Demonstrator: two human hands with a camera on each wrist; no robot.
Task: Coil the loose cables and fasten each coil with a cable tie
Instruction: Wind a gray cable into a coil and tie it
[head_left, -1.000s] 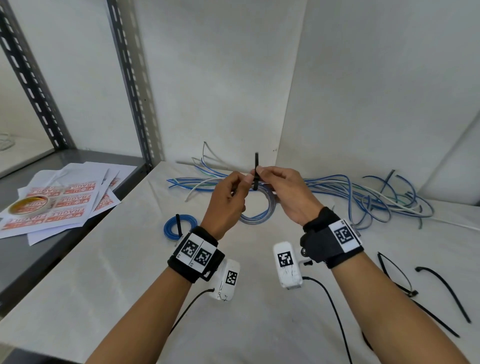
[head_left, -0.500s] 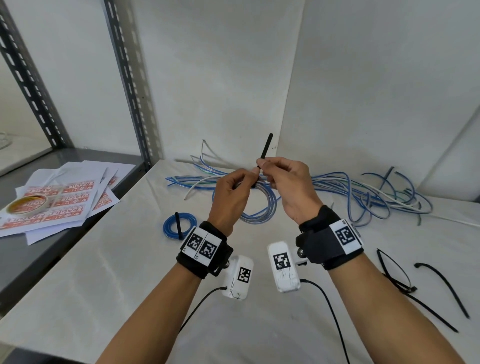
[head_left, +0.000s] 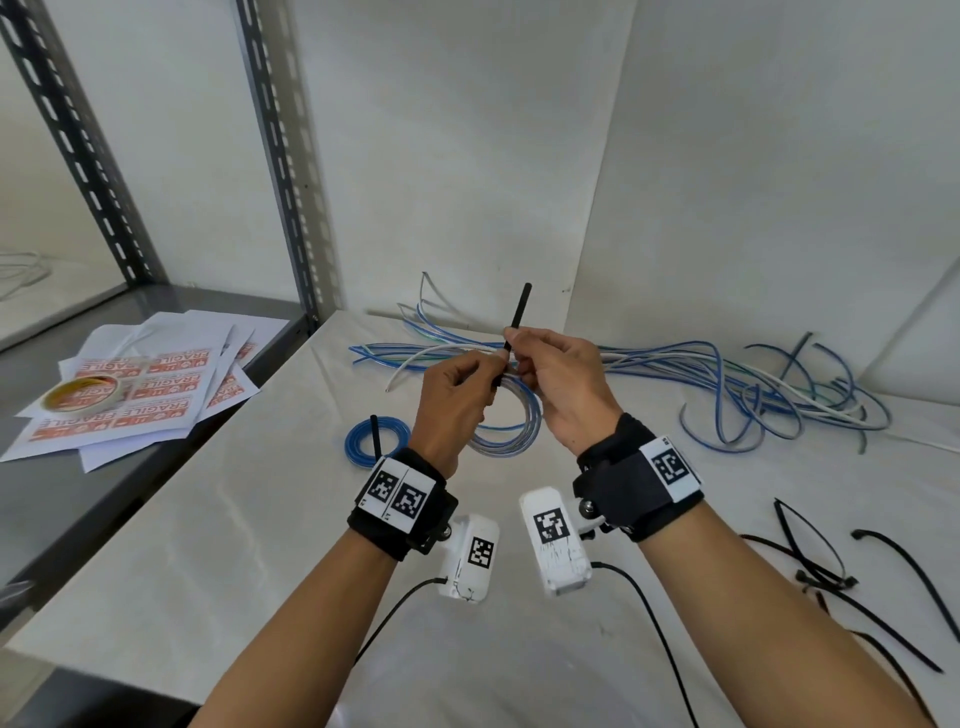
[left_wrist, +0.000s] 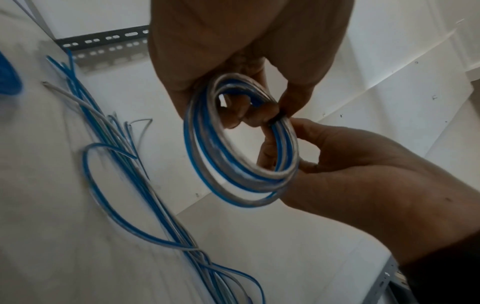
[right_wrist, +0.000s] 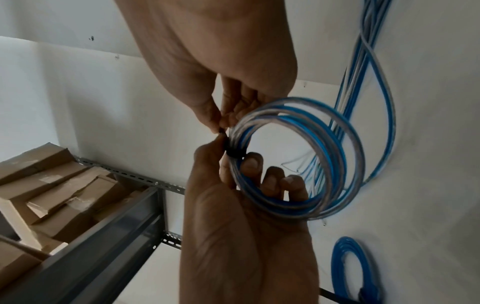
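Observation:
Both hands hold a coil of blue and grey cable (head_left: 511, 431) above the white table (head_left: 260, 519). A black cable tie (head_left: 519, 312) wraps the coil's top, its tail sticking up and tilting right. My left hand (head_left: 485, 371) grips the coil, with its fingers (right_wrist: 272, 179) curled through the ring and its thumb by the tie band (right_wrist: 232, 152). My right hand (head_left: 519, 345) pinches the tie's tail just above the band, seen in the right wrist view too (right_wrist: 221, 128). From the left wrist camera the coil (left_wrist: 233, 164) hangs below my palm, the tie (left_wrist: 275, 120) mostly hidden.
Loose blue and white cables (head_left: 727, 379) sprawl along the back wall. A small tied blue coil (head_left: 374, 447) lies left of my hands. Spare black ties (head_left: 810, 551) lie at the right. A tape roll (head_left: 85, 397) and FRAGILE label sheets (head_left: 156, 384) sit on the grey shelf at left.
The tie's tail has come farther out above the fingers and now leans to the right instead of standing upright. Both hands have stayed together at the coil's top.

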